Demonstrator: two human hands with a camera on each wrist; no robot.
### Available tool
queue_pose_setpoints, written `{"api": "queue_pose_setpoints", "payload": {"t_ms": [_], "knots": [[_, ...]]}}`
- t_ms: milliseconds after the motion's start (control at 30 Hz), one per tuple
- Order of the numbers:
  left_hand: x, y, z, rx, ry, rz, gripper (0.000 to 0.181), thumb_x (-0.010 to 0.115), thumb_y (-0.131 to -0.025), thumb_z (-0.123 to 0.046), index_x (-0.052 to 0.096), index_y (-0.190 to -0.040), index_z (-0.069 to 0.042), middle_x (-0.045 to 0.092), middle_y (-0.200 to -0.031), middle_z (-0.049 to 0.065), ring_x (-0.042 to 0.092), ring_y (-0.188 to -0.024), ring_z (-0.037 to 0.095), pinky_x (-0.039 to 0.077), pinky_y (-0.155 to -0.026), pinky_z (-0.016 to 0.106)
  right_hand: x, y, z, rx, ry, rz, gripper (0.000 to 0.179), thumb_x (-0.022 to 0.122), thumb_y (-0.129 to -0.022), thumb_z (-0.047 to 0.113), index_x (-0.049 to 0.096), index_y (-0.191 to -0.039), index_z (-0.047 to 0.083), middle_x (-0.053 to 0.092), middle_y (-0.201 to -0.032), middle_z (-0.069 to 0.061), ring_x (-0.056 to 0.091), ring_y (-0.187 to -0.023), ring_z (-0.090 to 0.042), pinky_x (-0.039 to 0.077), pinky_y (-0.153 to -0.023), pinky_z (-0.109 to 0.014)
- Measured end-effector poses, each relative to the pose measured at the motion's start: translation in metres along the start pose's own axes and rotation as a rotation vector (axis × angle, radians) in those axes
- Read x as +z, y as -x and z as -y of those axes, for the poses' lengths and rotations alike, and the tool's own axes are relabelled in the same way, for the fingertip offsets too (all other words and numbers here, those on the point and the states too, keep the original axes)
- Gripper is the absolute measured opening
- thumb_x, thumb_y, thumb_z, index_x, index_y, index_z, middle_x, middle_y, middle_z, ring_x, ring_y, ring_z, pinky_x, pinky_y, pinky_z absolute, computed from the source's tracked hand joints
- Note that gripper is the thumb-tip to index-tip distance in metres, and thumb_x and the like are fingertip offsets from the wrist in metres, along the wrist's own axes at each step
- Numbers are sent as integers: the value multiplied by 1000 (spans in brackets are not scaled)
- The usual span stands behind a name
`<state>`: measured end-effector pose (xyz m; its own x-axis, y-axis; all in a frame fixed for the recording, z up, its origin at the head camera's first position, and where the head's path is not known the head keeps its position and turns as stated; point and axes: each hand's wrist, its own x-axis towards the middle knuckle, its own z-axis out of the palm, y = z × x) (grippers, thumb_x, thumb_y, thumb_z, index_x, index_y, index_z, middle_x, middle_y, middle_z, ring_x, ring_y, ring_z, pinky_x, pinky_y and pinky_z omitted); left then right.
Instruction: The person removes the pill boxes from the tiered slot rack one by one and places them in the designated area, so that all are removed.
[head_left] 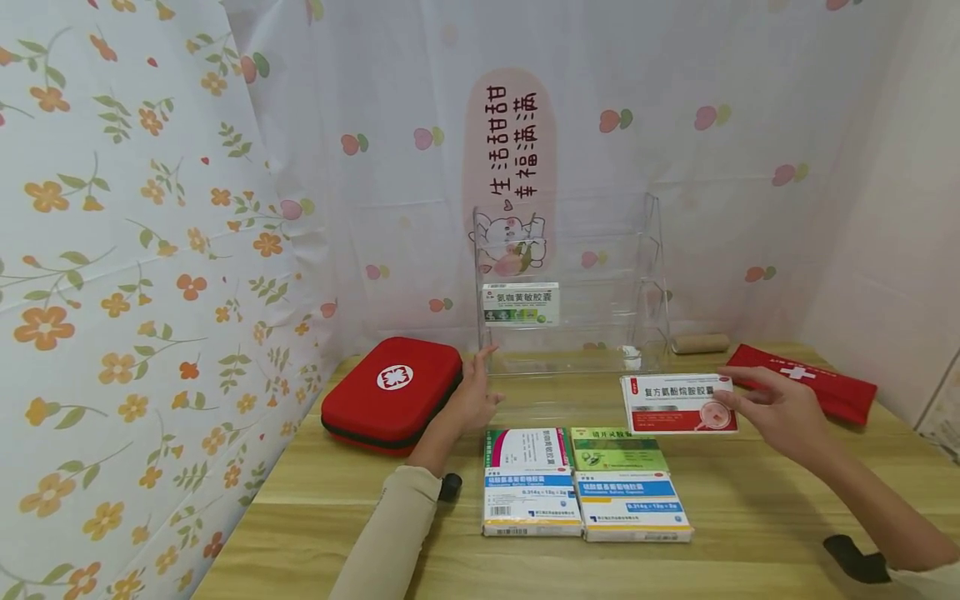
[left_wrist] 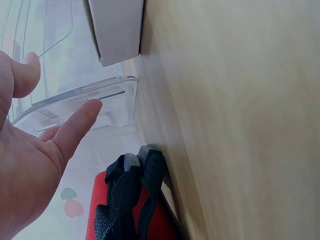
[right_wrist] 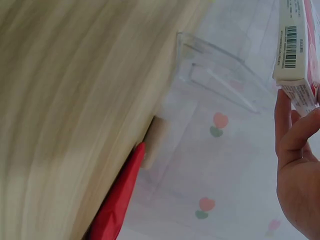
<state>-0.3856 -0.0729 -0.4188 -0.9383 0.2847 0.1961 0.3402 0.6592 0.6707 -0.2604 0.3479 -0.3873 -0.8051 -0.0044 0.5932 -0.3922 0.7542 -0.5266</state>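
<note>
In the head view my right hand (head_left: 776, 408) pinches the right end of a red-and-white medicine box (head_left: 678, 404), held up above the table; the right wrist view shows this medicine box (right_wrist: 295, 50) from its barcoded side. My left hand (head_left: 472, 396) is at the lower left edge of a clear tiered display rack (head_left: 570, 358). Its fingers are extended near the rack's edge (left_wrist: 85, 95) in the left wrist view; whether they touch it I cannot tell. A white-and-green medicine box (head_left: 521, 305) stands on a tier at the rack's left.
Two blue-and-white boxes (head_left: 532, 502) lie in front of a white-and-magenta box (head_left: 528, 450) and a green box (head_left: 618, 452). A red first-aid case (head_left: 393, 387) sits left. Right of the rack are a cardboard tube (head_left: 700, 343) and a red pouch (head_left: 832, 392).
</note>
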Motion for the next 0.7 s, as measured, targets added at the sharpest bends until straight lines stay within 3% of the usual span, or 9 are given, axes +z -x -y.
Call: {"api": "queue_pose_setpoints", "payload": {"t_ms": [167,400,600,700], "knots": [[0,1,0,4,4,1,88,67,-93,-9,8,-153,-36,28,-147,21,59,-109,36,51,-95,49,-7,6,-13,12,32,24,43,77,-87,15,65,-125,0,63,-116,-29,51,-78,21,51,-52,-17],[0,2,1,14,5,-7,87,66,-93,-7,9,-153,-35,28,-146,20,58,-110,37,50,-97,50,-18,14,-27,64,85,70,45,78,-87,20,65,-124,-1,65,-109,-29,57,-64,1,47,-46,-23],[-2,1,0,27,4,-6,87,65,-93,-6,9,-154,-33,28,-147,21,57,-111,37,49,-98,51,-24,16,-40,87,120,105,45,79,-86,23,66,-122,-2,63,-114,-32,55,-67,6,49,-49,-24],[-1,0,0,18,0,-1,88,65,-94,-8,8,-154,-36,28,-146,20,58,-108,36,50,-97,50,-26,17,-44,111,130,133,47,79,-86,23,65,-122,-4,62,-116,-33,62,-71,-8,50,-50,-24]]}}
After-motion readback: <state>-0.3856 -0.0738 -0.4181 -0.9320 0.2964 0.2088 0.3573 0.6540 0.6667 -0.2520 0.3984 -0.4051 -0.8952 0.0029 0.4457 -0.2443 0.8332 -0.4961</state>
